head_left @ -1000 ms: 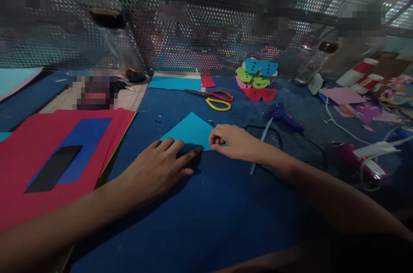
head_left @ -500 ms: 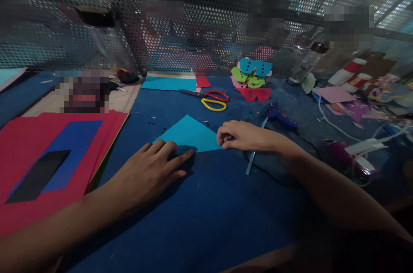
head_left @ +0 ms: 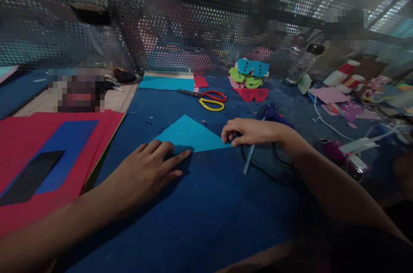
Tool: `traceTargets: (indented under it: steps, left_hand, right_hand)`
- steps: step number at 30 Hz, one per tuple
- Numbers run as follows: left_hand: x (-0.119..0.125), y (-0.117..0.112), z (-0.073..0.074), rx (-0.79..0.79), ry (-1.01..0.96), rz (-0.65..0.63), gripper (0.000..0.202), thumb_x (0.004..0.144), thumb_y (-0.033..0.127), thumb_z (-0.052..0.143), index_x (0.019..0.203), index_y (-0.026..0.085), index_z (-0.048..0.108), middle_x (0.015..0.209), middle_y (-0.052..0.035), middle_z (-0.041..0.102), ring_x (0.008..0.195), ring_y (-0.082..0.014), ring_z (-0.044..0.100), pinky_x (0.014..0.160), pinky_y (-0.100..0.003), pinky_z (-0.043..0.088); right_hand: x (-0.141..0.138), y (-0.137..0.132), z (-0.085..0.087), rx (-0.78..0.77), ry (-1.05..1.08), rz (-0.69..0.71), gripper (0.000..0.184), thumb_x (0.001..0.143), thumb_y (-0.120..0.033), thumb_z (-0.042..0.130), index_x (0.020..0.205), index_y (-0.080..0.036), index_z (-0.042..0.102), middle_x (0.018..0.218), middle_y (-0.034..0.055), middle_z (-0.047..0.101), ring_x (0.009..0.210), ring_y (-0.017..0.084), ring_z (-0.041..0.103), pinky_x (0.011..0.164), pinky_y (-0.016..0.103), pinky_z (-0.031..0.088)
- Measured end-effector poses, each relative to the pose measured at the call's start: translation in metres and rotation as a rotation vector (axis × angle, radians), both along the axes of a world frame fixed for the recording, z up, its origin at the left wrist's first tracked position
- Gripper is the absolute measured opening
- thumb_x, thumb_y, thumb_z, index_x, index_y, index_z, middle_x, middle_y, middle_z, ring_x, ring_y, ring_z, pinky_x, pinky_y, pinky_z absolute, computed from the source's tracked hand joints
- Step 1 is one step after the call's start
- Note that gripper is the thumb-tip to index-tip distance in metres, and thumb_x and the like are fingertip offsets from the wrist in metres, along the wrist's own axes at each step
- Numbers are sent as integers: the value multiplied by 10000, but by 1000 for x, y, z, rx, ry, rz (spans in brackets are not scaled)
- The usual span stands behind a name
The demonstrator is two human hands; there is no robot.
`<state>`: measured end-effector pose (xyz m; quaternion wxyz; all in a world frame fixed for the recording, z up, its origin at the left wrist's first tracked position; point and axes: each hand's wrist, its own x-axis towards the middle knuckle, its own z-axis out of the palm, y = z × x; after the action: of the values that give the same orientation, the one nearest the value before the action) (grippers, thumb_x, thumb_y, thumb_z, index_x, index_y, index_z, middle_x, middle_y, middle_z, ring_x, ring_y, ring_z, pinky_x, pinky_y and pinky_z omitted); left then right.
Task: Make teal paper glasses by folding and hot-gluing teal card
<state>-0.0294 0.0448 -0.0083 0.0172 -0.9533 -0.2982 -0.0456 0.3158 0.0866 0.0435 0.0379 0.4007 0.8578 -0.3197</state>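
Note:
A bright blue sheet of paper [head_left: 190,133], folded into a triangle, lies flat on the dark blue table with its point away from me. My left hand [head_left: 150,165] rests palm down over its near left edge, fingers apart and the index finger stretched along the near edge. At the right corner is my right hand [head_left: 248,131], its fingers curled, with the paper's tip between fingertips and thumb. Scissors [head_left: 209,100] with one red and one yellow handle lie beyond the triangle. Below my right wrist a clear glue stick [head_left: 249,159] projects from a dark blue glue gun [head_left: 274,114].
Red sheets [head_left: 74,169] topped by blue and black pieces lie left. Cut paper masks [head_left: 251,77] stand at the back before a perforated metal screen [head_left: 209,19]. Clear jars stand by the screen. A white cable [head_left: 331,128], power strip and paper scraps [head_left: 332,94] crowd the right.
My right hand has shifted slightly right along the paper's corner, covering more of the glue gun. My left hand stays on the paper. The whole view has moved a little.

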Motion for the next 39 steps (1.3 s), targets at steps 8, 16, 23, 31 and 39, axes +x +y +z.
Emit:
traceTargets:
  steps: [8, 16, 23, 31, 39]
  left_hand:
    - [-1, 1, -3, 14, -34, -8, 482, 1057, 431, 487, 1531, 346, 484, 1124, -89, 610, 975, -277, 532, 849, -418, 449]
    - [2, 0, -3, 16, -12, 2, 446, 1052, 415, 505, 1486, 319, 539, 1114, -94, 618, 962, -279, 538, 843, -426, 457]
    - [0, -2, -1, 17, -32, -3, 467, 1038, 392, 548, 1497, 306, 528, 1139, -94, 645, 983, -276, 556, 867, -421, 463]
    - [-16, -11, -7, 33, -83, 29, 460, 1053, 425, 514, 1479, 257, 542, 1305, -101, 651, 1071, -277, 592, 917, -438, 467]
    - [-26, -19, -8, 38, -104, 55, 445, 1066, 462, 475, 1435, 236, 577, 1342, -97, 663, 1160, -281, 606, 977, -438, 426]
  right_hand:
    - [2, -4, 12, -21, 16, -11, 328, 872, -61, 571, 1135, -207, 702, 1109, 59, 672, 999, 195, 628, 861, 307, 480]
    - [-44, -24, -10, 175, 252, -67, 171, 955, -199, 625, 1109, -210, 700, 1115, 56, 657, 925, 171, 632, 800, 291, 463]
    - [-53, -20, -32, 201, 285, -111, 47, 944, -226, 692, 976, -198, 712, 991, 22, 651, 882, 152, 616, 766, 274, 453]
    - [-53, -20, -27, 151, 289, -126, 18, 938, -203, 689, 951, -201, 702, 990, 26, 660, 874, 153, 623, 771, 275, 466]
    - [-53, -20, -27, 125, 285, -134, 35, 941, -218, 683, 968, -203, 699, 1014, 32, 650, 882, 156, 628, 783, 285, 479]
